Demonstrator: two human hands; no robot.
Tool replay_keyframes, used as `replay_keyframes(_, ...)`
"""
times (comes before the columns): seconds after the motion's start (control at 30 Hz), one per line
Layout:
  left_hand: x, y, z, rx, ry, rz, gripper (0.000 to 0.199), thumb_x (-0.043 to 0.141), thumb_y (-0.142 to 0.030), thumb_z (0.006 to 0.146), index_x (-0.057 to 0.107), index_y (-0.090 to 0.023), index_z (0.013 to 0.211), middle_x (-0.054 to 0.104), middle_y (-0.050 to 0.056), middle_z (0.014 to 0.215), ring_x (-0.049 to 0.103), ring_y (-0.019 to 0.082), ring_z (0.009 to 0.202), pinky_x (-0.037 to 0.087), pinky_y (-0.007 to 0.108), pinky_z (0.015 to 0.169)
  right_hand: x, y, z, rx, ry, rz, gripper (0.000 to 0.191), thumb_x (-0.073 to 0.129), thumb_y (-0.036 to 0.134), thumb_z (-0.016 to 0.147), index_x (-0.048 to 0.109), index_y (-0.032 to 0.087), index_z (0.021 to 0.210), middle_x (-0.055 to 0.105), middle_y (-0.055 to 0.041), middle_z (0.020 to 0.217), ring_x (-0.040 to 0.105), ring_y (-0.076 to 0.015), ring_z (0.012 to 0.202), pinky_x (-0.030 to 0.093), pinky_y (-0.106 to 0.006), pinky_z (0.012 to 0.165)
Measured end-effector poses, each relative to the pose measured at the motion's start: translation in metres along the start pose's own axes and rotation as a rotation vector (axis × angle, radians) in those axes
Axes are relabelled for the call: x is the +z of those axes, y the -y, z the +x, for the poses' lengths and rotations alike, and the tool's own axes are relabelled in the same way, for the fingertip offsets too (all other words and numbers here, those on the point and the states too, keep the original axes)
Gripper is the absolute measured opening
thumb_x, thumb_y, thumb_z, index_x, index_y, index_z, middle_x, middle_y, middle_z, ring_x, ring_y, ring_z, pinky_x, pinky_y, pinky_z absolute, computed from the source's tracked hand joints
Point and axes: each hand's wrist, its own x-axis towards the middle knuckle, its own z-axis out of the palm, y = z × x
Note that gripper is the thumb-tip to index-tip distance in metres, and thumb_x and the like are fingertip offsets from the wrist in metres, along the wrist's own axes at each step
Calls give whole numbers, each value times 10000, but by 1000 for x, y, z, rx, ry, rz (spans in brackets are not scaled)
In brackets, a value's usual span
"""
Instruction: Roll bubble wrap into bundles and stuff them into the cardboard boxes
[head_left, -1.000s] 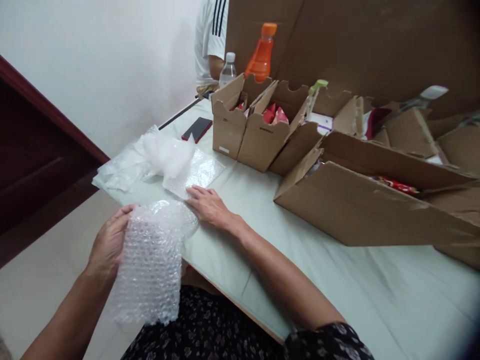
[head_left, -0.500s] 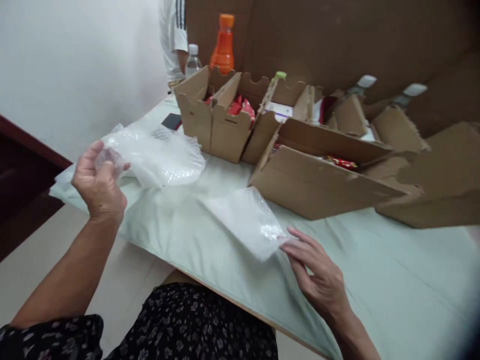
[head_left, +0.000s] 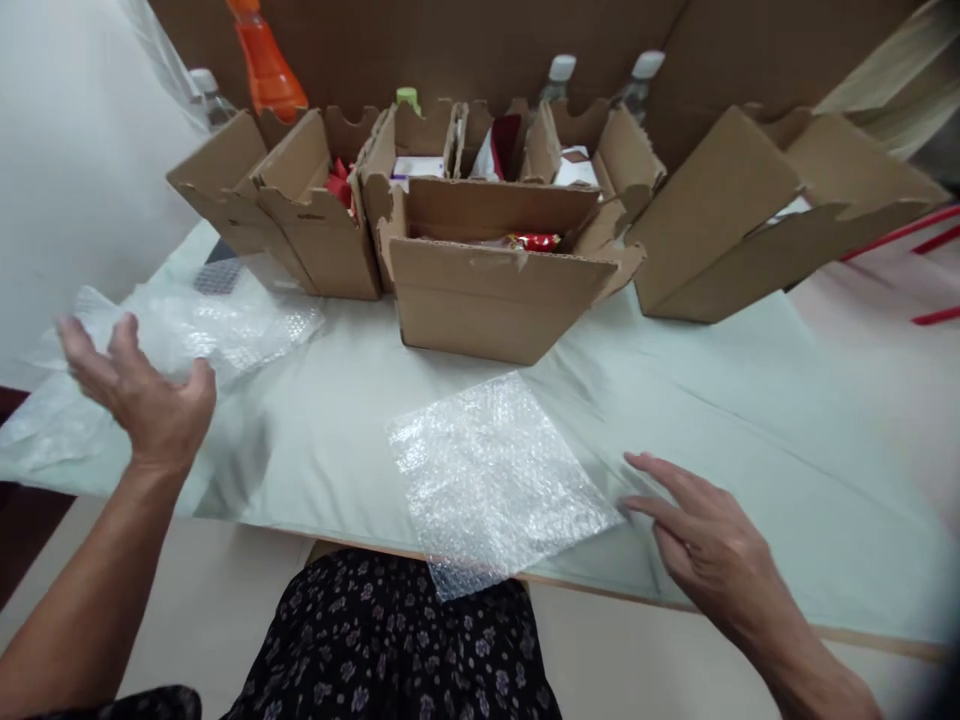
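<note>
A square sheet of bubble wrap (head_left: 502,480) lies flat on the cloth-covered table, one corner hanging over the front edge above my lap. Just off its right corner is my right hand (head_left: 705,525), thumb and fingers apart and nothing held. My left hand (head_left: 142,390) is raised at the left with spread fingers, also holding nothing. Behind and around it, more bubble wrap (head_left: 232,325) lies in a loose, crumpled heap. Whether the left fingertips touch that heap I cannot tell.
Several open cardboard boxes stand along the back, including a front one (head_left: 487,300) with red-wrapped items and a tilted one (head_left: 720,230) at right. Behind them are an orange bottle (head_left: 270,70) and white-capped bottles (head_left: 645,80). A pale green cloth (head_left: 750,400) covers the table.
My right hand has let go of the bubble wrap sheet, which now lies flat. My left hand has opened and released the wrap it held. The view has swung to the right.
</note>
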Motion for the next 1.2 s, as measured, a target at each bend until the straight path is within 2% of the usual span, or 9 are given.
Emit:
replay_keyframes(0.07, -3, -19, -18, 160, -24, 72, 748, 724, -276, 772, 483, -99, 1458, 199, 242, 1703, 141, 454, 1593, 135, 640, 1252, -6, 0, -5, 76, -53, 12, 293, 497, 66, 938, 729, 243, 970, 736, -107, 1299, 708, -318, 1172, 563, -484, 925)
replay_keyframes(0.13, 4, -23, -27, 252, 112, 101, 524, 664, -359, 859, 607, -132, 1328, 379, 219, 1645, 247, 438, 1571, 182, 646, 1236, -10, 6, -3, 106, -76, 42, 280, 518, 76, 947, 726, 251, 1013, 741, -94, 1281, 720, -294, 1133, 564, -474, 954)
replay_keyframes(0.27, 31, 7, -13, 154, 401, 144, 408, 507, -416, 955, 663, -117, 1183, 619, 220, 1449, 455, 426, 1447, 288, 703, 1166, -6, 27, 15, 27, -46, 121, 307, 549, 65, 957, 709, 242, 1151, 746, -90, 1273, 718, -261, 1152, 580, -427, 943)
replay_keyframes(0.37, 36, 17, -1, 109, 346, 169, 367, 559, -399, 894, 691, -119, 1090, 699, 198, 1313, 581, 396, 1298, 355, 688, 1130, 2, 42, 32, -26, -29, 154, 295, 565, 67, 966, 695, 221, 1182, 754, -100, 1255, 715, -251, 1160, 586, -405, 915)
replay_keyframes(0.5, 16, -37, -38, 291, 149, 8, 324, 590, -327, 897, 694, -158, 1153, 686, 163, 1299, 616, 352, 1239, 450, 610, 1102, 17, 52, 57, -65, -19, 194, 276, 559, 82, 976, 690, 203, 1187, 747, -109, 1268, 698, -252, 1178, 581, -416, 930)
replay_keyframes(0.7, 7, -152, -121, 797, 684, -268, 452, 621, -360, 972, 573, -225, 1400, 506, 148, 1573, 424, 342, 1492, 364, 580, 1226, 47, 62, 92, -105, 250, 103, 282, 571, 197, 988, 696, 196, 1240, 680, -142, 1381, 638, -322, 1234, 573, -495, 930)
replay_keyframes(0.9, 27, -152, -102, 745, 780, -221, 412, 584, -273, 963, 594, -236, 1373, 525, 129, 1572, 428, 353, 1498, 323, 630, 1234, 47, 85, 67, 63, 269, -39, 235, 551, 293, 1019, 691, 203, 1185, 707, -131, 1205, 647, -277, 968, 582, -433, 822)
replay_keyframes(1.03, 30, -149, -90, 688, 708, -221, 413, 538, -137, 900, 643, -191, 1296, 567, 161, 1517, 451, 375, 1479, 342, 646, 1216, 43, 94, 52, 123, 207, -4, 253, 516, 305, 1031, 682, 214, 1199, 667, -145, 1321, 644, -284, 991, 576, -459, 826)
replay_keyframes(1.2, 23, -178, -107, 781, 700, -328, 436, 552, -206, 959, 569, -185, 1395, 507, 172, 1583, 442, 337, 1498, 360, 575, 1231, 46, 92, 63, 136, 110, 53, 296, 476, 230, 1030, 680, 235, 1245, 684, -123, 1326, 658, -284, 1046, 556, -469, 869)
